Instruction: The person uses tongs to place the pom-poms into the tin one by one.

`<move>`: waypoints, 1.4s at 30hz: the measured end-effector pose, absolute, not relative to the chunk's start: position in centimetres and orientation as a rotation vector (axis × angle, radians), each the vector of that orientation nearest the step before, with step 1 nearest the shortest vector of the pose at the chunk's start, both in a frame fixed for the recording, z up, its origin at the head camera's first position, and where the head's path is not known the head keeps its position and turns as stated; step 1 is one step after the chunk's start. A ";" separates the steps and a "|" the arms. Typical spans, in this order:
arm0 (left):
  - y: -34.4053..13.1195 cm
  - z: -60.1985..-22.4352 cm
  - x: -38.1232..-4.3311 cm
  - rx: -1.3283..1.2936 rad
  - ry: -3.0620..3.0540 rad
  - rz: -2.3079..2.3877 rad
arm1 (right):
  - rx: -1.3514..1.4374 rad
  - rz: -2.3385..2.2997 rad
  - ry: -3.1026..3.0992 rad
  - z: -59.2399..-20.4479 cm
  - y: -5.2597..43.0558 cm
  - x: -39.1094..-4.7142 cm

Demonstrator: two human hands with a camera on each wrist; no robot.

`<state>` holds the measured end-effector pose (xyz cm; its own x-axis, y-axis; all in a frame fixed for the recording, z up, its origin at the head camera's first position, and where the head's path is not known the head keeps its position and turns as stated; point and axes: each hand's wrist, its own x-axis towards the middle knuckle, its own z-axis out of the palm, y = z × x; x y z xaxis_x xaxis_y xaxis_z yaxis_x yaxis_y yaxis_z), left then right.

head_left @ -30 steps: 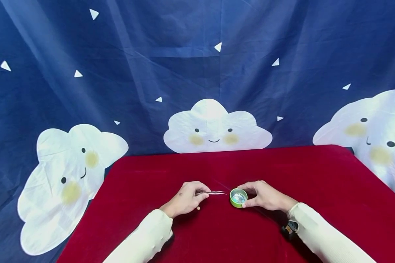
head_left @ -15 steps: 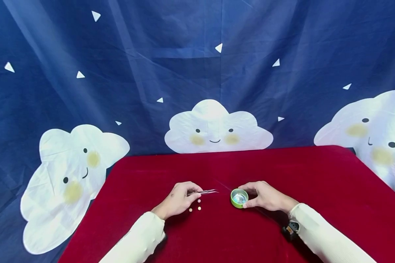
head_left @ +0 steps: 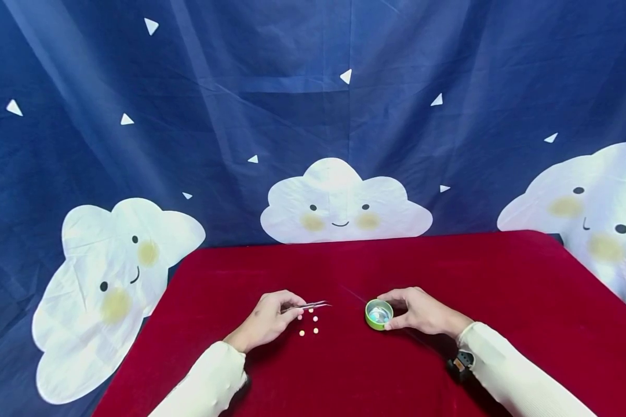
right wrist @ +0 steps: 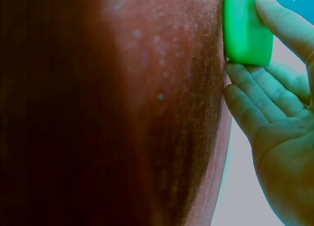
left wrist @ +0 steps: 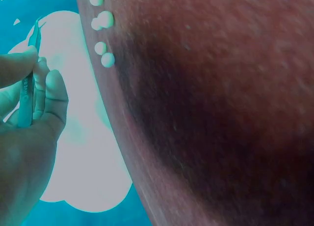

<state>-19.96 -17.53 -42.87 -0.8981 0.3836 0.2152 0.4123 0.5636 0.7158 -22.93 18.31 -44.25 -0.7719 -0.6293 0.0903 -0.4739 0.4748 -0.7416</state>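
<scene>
On the counter (head_left: 396, 376), spread with red cloth, near its middle: one pair of tweezers, one round tin, five small beads, two hands.

Item: tweezers (head_left: 318, 304), slim, metallic, held above the cloth, tips pointing toward the tin. Left hand (head_left: 265, 319) pinches them between thumb and fingers; printed marks on the shank, too small to read.

Item: tin (head_left: 377, 326), green outside, silvery inside, mouth upward, to the right of the tweezers and apart from them. Right hand (head_left: 421, 310) grasps it from the right side, thumb on the near wall, fingers toward the far wall. Something pale and bluish shows at the bottom; whether contents or reflection, cannot be told.

Item: beads (head_left: 315, 330), five, pale and rounded, lying loose in a small group just beside the left hand, below the tweezers and well short of the tin. Two lie close to the fingertips.

Also recorded: cream sleeves (head_left: 521, 370) on both arms; dark wrist device (head_left: 462, 360) with an orange patch, at the right cuff; blue backdrop (head_left: 292, 116) behind, printed with white smiling clouds (head_left: 344, 197) and scattered white triangles (head_left: 346, 76).
</scene>
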 end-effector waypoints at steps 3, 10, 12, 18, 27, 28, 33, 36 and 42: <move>-18.0 -42.9 -19.8 -0.691 -2.751 -1.254 | -0.949 -1.182 2.518 -44.2 18.3 -22.9; -19.1 -43.0 -19.5 -0.650 -2.773 -1.206 | -0.943 -1.177 2.521 -44.2 18.3 -22.9; -19.4 -43.1 -19.4 -0.641 -2.775 -1.210 | -0.946 -1.174 2.526 -44.2 18.3 -22.9; -20.5 -43.3 -19.2 -0.610 -2.779 -1.213 | -0.936 -1.181 2.516 -44.2 18.3 -22.9; -21.3 -43.7 -18.9 -0.558 -2.793 -1.196 | -0.939 -1.182 2.508 -44.1 18.3 -22.9; -21.4 -43.7 -18.9 -0.552 -2.793 -1.202 | -0.939 -1.183 2.507 -44.2 18.3 -22.9; -21.8 -43.9 -18.7 -0.528 -2.788 -1.232 | -0.940 -1.183 2.509 -44.2 18.3 -23.0; -22.1 -44.0 -18.7 -0.524 -2.795 -1.230 | -0.943 -1.179 2.513 -44.2 18.3 -23.0; -22.4 -44.2 -18.5 -0.534 -2.791 -1.212 | -0.941 -1.180 2.512 -44.2 18.3 -22.9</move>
